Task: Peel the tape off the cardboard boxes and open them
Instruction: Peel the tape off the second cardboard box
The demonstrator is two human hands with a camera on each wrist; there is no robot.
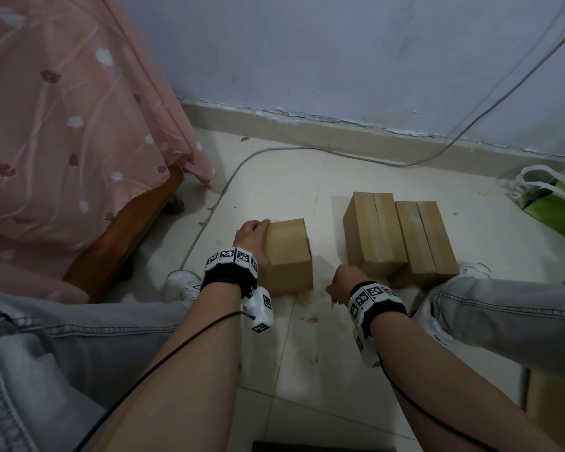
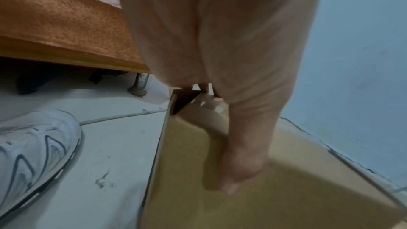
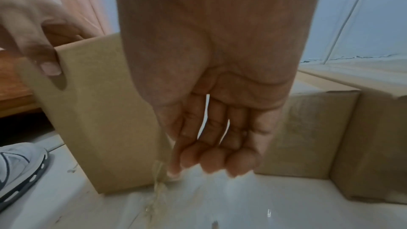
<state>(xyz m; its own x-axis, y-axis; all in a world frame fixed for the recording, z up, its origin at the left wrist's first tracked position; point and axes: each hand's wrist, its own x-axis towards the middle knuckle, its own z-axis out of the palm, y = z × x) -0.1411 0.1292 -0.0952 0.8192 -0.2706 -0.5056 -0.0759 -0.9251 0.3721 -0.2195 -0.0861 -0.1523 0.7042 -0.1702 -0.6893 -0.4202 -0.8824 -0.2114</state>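
A small cardboard box (image 1: 289, 252) stands on the tiled floor between my knees. My left hand (image 1: 258, 243) grips its left side, fingers over the top far corner and thumb (image 2: 237, 163) pressed flat on the near face (image 2: 275, 198). My right hand (image 1: 338, 287) hangs low just right of the box, near the floor. Its fingers (image 3: 211, 159) are curled, and a thin crumpled strip of clear tape (image 3: 158, 185) dangles from its thumb side down to the floor. Two more closed boxes (image 1: 374, 233) (image 1: 428, 239) lie side by side to the right, each with a seam along the top.
A bed with a pink flowered cover (image 1: 62, 125) and wooden frame (image 1: 121, 233) stands at the left. A white cable (image 1: 216, 197) runs along the floor behind the box. A green bag (image 1: 555, 210) sits far right. My white shoes (image 1: 180, 283) flank the boxes.
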